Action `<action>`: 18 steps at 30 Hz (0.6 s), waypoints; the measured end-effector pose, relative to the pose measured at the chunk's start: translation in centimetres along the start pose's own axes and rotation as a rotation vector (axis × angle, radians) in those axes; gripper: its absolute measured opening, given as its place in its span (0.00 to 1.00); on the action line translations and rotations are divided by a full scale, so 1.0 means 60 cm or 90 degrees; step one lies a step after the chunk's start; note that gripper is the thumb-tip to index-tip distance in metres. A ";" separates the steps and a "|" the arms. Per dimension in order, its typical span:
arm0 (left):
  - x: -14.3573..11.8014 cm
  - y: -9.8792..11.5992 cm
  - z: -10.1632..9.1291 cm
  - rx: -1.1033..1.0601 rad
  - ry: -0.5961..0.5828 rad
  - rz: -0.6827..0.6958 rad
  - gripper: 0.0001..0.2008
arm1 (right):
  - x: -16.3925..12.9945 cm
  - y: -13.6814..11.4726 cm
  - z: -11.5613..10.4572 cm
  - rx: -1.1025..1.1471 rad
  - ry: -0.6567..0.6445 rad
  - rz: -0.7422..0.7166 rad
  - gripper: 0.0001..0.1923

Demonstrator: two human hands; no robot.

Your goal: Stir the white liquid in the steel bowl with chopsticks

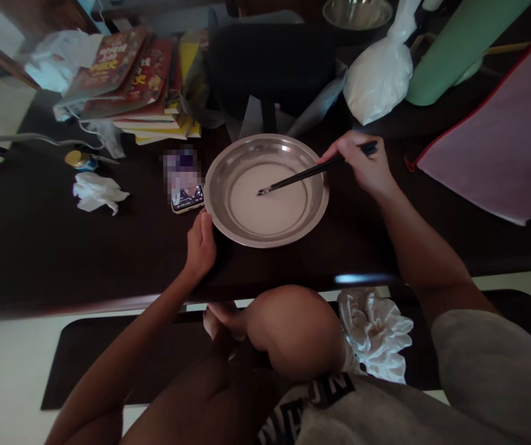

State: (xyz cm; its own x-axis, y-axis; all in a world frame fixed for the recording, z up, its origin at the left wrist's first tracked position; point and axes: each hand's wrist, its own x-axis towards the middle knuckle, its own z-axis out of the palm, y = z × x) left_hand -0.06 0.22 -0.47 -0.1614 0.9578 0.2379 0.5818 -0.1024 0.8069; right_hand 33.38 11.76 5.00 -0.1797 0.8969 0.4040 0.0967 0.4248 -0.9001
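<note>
From the head camera, a metal bowl [267, 188] holding pale liquid sat at the centre of a dark bench [38, 247]. The right hand [367, 164], at the bowl's two o'clock, had its grip closed around black chopsticks [314, 172], whose tips reached into the liquid near the middle. The left hand [201, 244], at the bowl's seven o'clock, touched the rim with fingers curled, holding nothing else. A phone [186, 199] lay just beside the bowl at nine o'clock, a crumpled tissue [97, 191] farther out. Stacked books [140, 86] lay at eleven o'clock, a white bag [379, 77] at one o'clock.
</note>
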 end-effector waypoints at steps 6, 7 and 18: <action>0.001 0.000 0.000 0.005 0.002 -0.002 0.32 | 0.001 0.004 0.001 0.060 0.022 0.006 0.21; 0.001 0.000 0.000 0.005 0.003 -0.003 0.32 | -0.001 0.002 0.004 0.045 -0.001 0.015 0.21; 0.000 0.000 0.000 -0.001 0.009 -0.008 0.32 | 0.001 0.010 -0.002 0.034 0.011 0.019 0.20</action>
State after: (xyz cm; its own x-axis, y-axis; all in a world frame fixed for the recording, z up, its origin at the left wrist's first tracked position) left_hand -0.07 0.24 -0.49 -0.1794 0.9553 0.2350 0.5783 -0.0908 0.8107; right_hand 33.54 12.06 4.47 -0.1601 0.9116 0.3787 0.0486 0.3904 -0.9193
